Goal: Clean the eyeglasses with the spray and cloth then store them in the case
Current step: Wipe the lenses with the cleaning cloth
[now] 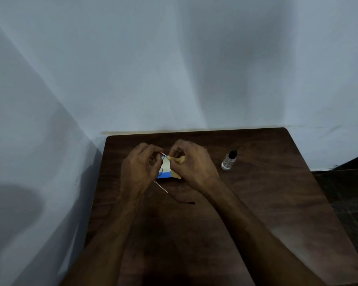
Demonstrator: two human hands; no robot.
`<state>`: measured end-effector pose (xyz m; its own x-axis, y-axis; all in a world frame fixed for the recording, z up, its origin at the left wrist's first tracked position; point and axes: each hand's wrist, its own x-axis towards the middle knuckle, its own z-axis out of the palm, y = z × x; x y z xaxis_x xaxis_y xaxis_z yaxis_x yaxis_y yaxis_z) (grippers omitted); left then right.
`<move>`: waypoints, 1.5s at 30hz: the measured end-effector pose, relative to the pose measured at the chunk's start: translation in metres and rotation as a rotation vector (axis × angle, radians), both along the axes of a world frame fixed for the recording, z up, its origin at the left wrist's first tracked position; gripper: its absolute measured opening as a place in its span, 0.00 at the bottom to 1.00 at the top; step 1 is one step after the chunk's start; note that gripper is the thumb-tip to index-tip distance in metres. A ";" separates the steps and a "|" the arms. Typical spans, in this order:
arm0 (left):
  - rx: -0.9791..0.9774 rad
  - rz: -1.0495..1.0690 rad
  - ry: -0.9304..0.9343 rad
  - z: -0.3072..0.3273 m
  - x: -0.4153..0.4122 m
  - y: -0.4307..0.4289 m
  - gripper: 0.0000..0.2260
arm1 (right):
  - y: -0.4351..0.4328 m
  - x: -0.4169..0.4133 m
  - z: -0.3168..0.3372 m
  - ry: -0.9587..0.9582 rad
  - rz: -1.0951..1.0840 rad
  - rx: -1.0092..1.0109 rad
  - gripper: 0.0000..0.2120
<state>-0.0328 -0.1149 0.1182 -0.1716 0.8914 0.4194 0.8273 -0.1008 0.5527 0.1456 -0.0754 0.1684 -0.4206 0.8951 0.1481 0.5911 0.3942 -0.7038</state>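
Pale blue walls are closing in a dim corner, and we're leaning over a dark wood table (256, 203) pushed into it. Both hands are working up around 12 o'clock of the tabletop, right above the blue case (163, 176), which is lying open with its pale lining showing between them.

Our left hand (140, 170) is pinching the eyeglasses (161, 162) by the frame; most of them are hiding behind the fingers, with one thin temple arm trailing down toward 6 o'clock. Our right hand (191, 164) is gripping the yellow cloth (179, 162), bunched up, and pressing a corner of it against the lens area just beside the left fingertips. The spray bottle (228, 161) is standing upright off at 3 o'clock, well apart from the hands, cap on as far as we can tell.

So we're reckoning this is the wiping stage. Tips for doing it well: keep holding by the frame so we're not smearing fresh prints on the glass, keep the cloth between thumb and finger on both lens faces, and go light, since that thin frame is looking bendy. It's too dark to judge whether the lens is clean yet.
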 end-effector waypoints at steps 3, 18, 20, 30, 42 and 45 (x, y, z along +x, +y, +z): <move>0.015 0.015 -0.037 0.007 -0.005 0.001 0.06 | 0.002 0.005 0.000 -0.040 0.058 -0.002 0.07; -0.008 0.133 -0.170 0.019 -0.016 0.001 0.09 | -0.008 0.036 -0.009 0.333 0.114 -0.327 0.08; 0.001 0.139 -0.185 0.019 -0.017 0.001 0.09 | -0.008 0.039 -0.011 0.364 0.108 -0.356 0.09; -0.001 0.188 -0.224 0.020 -0.014 0.004 0.09 | -0.004 0.051 -0.013 0.430 0.080 -0.358 0.07; 0.028 0.027 -0.084 0.016 0.026 -0.007 0.08 | 0.011 0.018 -0.002 0.124 -0.012 -0.165 0.03; 0.052 -0.021 -0.095 0.012 0.033 -0.009 0.13 | 0.014 0.009 -0.002 0.114 -0.024 -0.158 0.03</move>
<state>-0.0002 -0.1241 0.1300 -0.1946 0.8724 0.4484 0.7691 -0.1481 0.6217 0.1544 -0.0613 0.1666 -0.3875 0.9205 0.0500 0.5121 0.2601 -0.8186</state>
